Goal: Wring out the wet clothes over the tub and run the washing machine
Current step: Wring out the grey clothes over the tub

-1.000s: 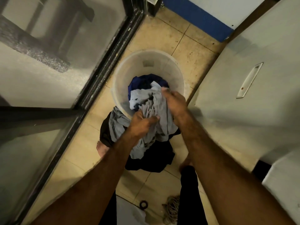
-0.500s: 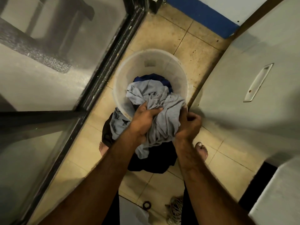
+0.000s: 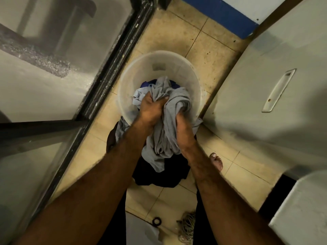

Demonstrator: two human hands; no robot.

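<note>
Over the near rim of the white tub (image 3: 139, 71) a wet grey garment (image 3: 164, 137) is hanging in a bunched mass. Its upper part is lying inside the tub and its lower end is drooping outside, in front of some dark cloth (image 3: 159, 175). Both hands are clenching it: the left hand (image 3: 150, 110) is gripping the upper bunch, and the right hand (image 3: 184, 129) is gripping a fold just beside it, with the fingers buried in the cloth.

I judge that the wringing step is going on and is far from finished, because a blue piece (image 3: 145, 84) is waiting in the tub. The next move is calling for the two fists to twist in opposite ways, with the bunch above the tub, so that water is falling inside and not on the tiled floor (image 3: 177, 32), where a bare foot (image 3: 216, 161) is standing near. At the right, the white appliance (image 3: 256, 103), probably the washing machine, is sitting closed and untouched.
</note>
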